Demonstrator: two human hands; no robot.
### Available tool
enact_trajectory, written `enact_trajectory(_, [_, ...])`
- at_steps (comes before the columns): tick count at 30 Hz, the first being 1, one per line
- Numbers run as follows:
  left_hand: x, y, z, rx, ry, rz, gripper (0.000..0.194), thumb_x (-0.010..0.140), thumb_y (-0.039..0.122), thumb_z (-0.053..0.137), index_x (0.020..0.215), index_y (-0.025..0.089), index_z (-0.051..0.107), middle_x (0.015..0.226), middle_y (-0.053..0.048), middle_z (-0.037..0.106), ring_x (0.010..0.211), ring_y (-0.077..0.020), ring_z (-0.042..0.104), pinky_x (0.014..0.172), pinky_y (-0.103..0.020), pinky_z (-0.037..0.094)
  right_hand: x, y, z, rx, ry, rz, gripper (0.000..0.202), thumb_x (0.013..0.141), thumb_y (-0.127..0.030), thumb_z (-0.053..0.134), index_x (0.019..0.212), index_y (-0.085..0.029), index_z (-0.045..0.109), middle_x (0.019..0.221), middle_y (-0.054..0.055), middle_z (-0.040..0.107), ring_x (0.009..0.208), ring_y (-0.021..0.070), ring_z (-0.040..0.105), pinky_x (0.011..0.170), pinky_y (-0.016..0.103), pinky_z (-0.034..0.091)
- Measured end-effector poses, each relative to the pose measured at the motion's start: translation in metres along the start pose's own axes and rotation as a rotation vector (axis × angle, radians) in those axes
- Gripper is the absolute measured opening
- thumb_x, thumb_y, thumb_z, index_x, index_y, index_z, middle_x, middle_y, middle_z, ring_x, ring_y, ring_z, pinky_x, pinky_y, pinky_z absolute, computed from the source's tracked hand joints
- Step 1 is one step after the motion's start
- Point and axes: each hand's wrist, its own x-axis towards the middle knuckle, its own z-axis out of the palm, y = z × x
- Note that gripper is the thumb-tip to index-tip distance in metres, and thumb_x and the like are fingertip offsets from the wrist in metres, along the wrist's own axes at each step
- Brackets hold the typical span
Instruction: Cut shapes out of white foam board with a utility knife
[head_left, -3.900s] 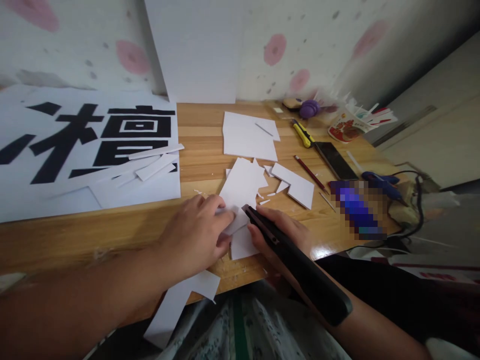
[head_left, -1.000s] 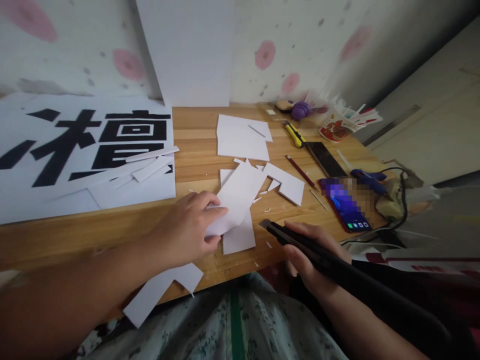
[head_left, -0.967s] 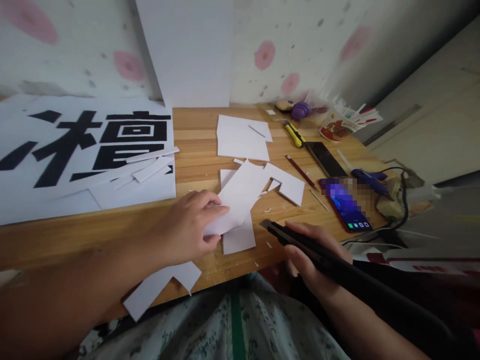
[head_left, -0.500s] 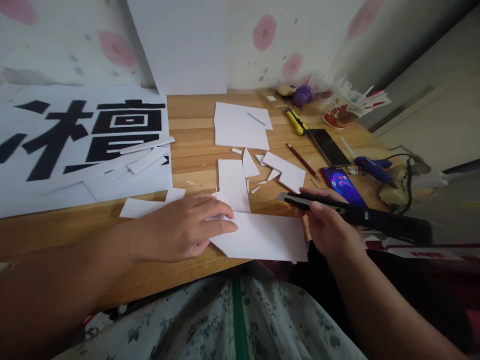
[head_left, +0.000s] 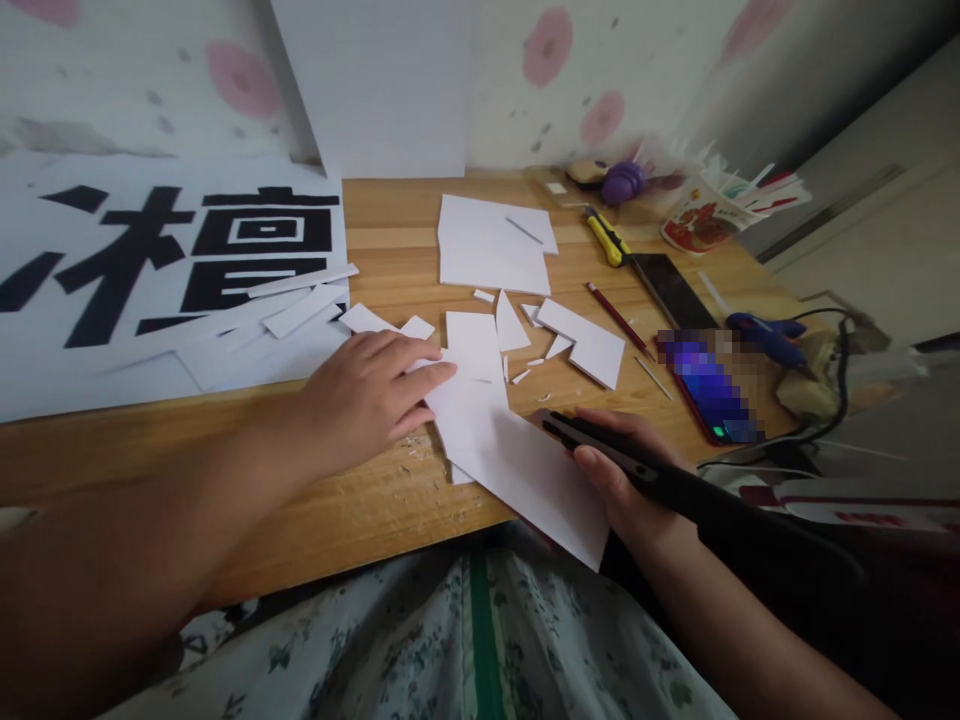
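L hand (head_left: 367, 390) palm-down at the L edge of the wht board (head_left: 517, 455): fingers slightly spread, tips on the board's top face nr its far-L end; can't tell if the thumb grips it from below. R hand (head_left: 641, 505) closed round the blk util. knife (head_left: 671, 478), thumb on the near side of the handle, other fingers on the far side. Blade end is just by the board's R edge; can't tell if touching.

Knife's long axis runs diag.: blade points fwd-L, twd the L fingers, butt goes back-R over the R forearm. Board's long axis also diag., from L fingers back-R twd R hand, near-R end sticking out past the front edge of the surface (head_left: 360, 520). Wht strip (head_left: 472, 335), partly under the board, points fwd. Nearby: wht triangle (head_left: 511, 325), notched wht pc (head_left: 589, 345), red pencil (head_left: 615, 312).
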Motion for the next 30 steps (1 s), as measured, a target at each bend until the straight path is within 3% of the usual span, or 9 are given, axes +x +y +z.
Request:
enact_trajectory(4, [0.000,0.006,0.002,-0.065,0.065,-0.111,0.016,0.093,0.024,0.055,0.102,0.015,0.066,0.097,-0.009,0.065,0.086,-0.0214,0.063,0.073,-0.033,0.053,-0.007,-0.013,0.003,-0.040,0.010,-0.082,0.026,0.081,-0.032,0.074,0.106,-0.032,0.071,0.094,0.003,0.078,0.082,0.0245,0.074,0.068,0.037,0.064])
enact_trajectory(9, [0.000,0.022,0.003,-0.196,-0.009,0.051,0.017,0.095,0.024,0.052,0.091,0.017,0.068,0.105,-0.007,0.068,0.096,-0.0203,0.061,0.086,-0.034,0.054,0.004,-0.030,0.010,-0.011,-0.083,-0.156,0.030,0.082,-0.027,0.072,0.111,-0.031,0.067,0.096,0.003,0.078,0.081,0.0226,0.074,0.069,0.035,0.063])
enact_trajectory(13, [-0.003,0.041,0.000,-0.160,0.013,0.130,0.024,0.097,0.022,0.046,0.095,0.014,0.069,0.102,-0.008,0.072,0.104,-0.0204,0.064,0.106,-0.038,0.049,0.017,-0.044,0.025,-0.009,-0.205,-0.177,0.026,0.082,-0.026,0.070,0.108,-0.026,0.067,0.094,0.003,0.078,0.079,0.0203,0.075,0.070,0.032,0.063])
enact_trajectory(16, [-0.009,0.054,-0.002,-0.077,-0.040,0.062,0.030,0.097,0.024,0.043,0.108,0.011,0.067,0.118,-0.017,0.068,0.115,-0.0304,0.063,0.101,-0.046,0.053,0.020,-0.049,0.033,-0.052,-0.240,-0.211,0.025,0.082,-0.025,0.068,0.107,-0.024,0.066,0.096,0.004,0.078,0.080,0.0203,0.075,0.073,0.032,0.062])
enact_trajectory(19, [-0.015,0.062,-0.004,-0.081,-0.139,0.000,0.035,0.095,0.030,0.046,0.124,0.016,0.061,0.133,-0.024,0.057,0.124,-0.0397,0.056,0.098,-0.054,0.053,0.020,-0.048,0.036,-0.089,-0.260,-0.219,0.022,0.084,-0.024,0.066,0.106,-0.024,0.066,0.092,0.005,0.078,0.078,0.0206,0.075,0.070,0.032,0.062])
enact_trajectory(23, [-0.018,0.064,-0.003,-0.140,-0.170,-0.043,0.036,0.094,0.037,0.051,0.125,0.023,0.061,0.139,-0.024,0.052,0.131,-0.0407,0.050,0.102,-0.056,0.049,0.017,-0.043,0.037,-0.101,-0.267,-0.257,0.025,0.083,-0.025,0.066,0.109,-0.024,0.064,0.088,0.004,0.076,0.074,0.0197,0.073,0.063,0.031,0.060])
enact_trajectory(30, [-0.020,0.062,-0.003,-0.179,-0.170,-0.051,0.039,0.085,0.040,0.062,0.120,0.022,0.062,0.140,-0.023,0.051,0.133,-0.0403,0.047,0.106,-0.056,0.044,0.017,-0.040,0.038,-0.106,-0.292,-0.272,0.028,0.084,-0.025,0.066,0.112,-0.027,0.064,0.089,0.003,0.076,0.074,0.0192,0.073,0.062,0.031,0.060])
